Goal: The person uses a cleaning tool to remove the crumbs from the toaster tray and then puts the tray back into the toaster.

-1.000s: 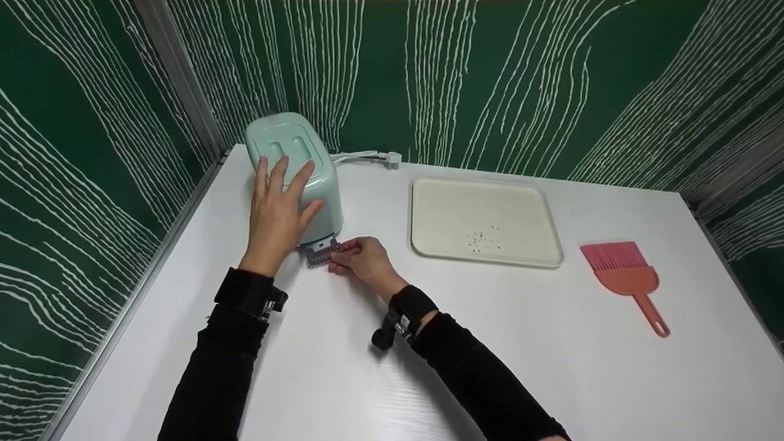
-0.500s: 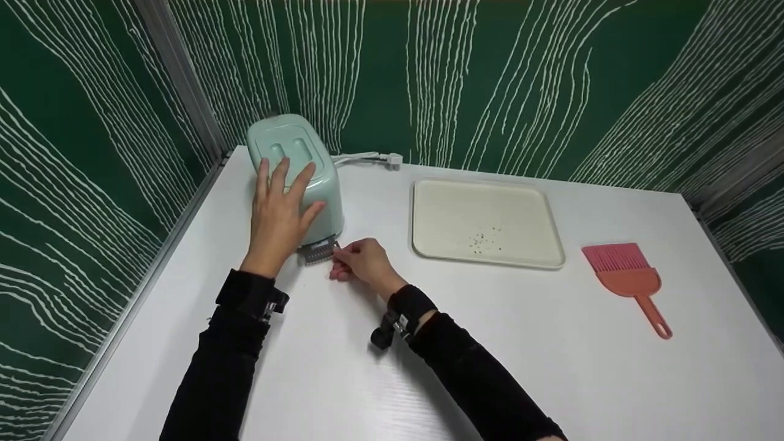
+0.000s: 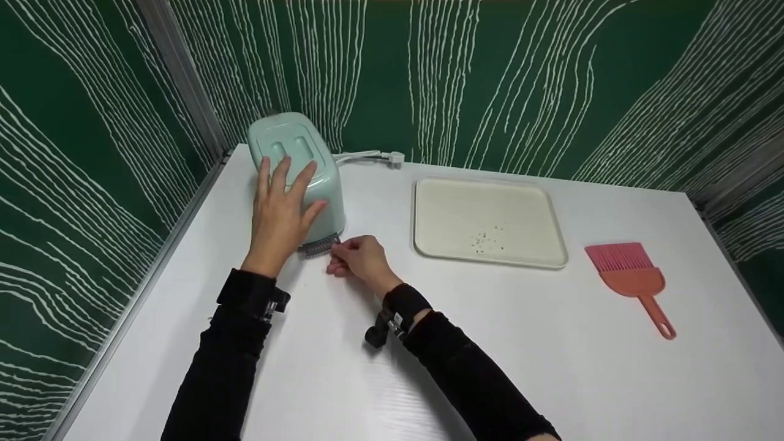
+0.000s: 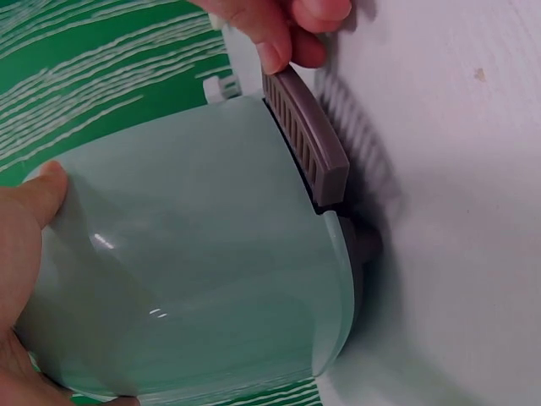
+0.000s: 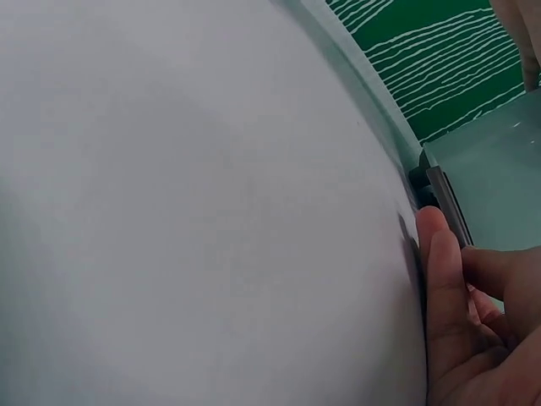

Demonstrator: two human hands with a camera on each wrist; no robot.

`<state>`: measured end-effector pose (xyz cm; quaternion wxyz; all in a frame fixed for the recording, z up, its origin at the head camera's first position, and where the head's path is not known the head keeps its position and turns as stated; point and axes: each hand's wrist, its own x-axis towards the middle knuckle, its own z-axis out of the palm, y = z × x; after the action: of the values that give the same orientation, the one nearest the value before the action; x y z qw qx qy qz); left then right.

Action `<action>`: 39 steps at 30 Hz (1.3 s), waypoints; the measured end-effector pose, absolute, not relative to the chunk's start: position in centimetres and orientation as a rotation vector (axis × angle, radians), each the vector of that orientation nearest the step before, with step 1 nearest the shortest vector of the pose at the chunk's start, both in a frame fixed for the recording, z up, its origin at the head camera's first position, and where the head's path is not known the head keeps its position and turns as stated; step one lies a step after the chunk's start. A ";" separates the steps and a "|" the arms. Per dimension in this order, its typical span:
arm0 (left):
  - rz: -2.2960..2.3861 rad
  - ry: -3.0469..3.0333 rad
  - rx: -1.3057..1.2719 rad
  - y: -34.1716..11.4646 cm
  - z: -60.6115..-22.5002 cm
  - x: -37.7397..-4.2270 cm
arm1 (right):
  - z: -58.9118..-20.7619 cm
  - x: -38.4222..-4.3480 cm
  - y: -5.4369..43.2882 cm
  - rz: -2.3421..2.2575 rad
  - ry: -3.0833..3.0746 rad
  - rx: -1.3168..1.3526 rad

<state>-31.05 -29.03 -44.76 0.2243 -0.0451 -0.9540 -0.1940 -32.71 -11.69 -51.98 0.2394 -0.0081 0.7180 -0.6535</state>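
Observation:
A mint-green toaster [image 3: 327,199] stands at the back left, with two recesses in its top. My left hand [image 3: 278,220] rests on its top and near end with spread fingers. At the toaster's lower near edge, a grey slotted crumb tray [image 3: 320,246] sits almost flush, its ribbed front sticking out a little in the left wrist view. My right hand [image 3: 362,260] pinches the right end of that crumb tray between thumb and fingers. In the right wrist view the fingers [image 5: 445,271] lie low, close to the tabletop, and part of the grip is hidden.
A cream tray [image 3: 490,208] with scattered dark crumbs [image 3: 486,242] lies right of the toaster. Farther right is a red-orange hand brush [image 3: 631,280] with pink bristles. A white cord and plug [image 3: 395,159] lie behind the toaster, near the green white-striped wall [image 3: 380,79].
The crumb tray has slid farther into the toaster, pushed by my right hand, so less of it sticks out. My left hand has stayed on the toaster.

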 end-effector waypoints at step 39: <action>-0.521 -2.619 -0.155 -29.3 -45.0 -30.9 | -52.6 -32.8 -13.7 -1.686 2.309 -0.063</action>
<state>-30.93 -29.30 -44.96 0.2312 -0.0563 -0.9526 -0.1896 -32.81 -13.66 -52.57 0.1404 -0.0219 0.7995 -0.5836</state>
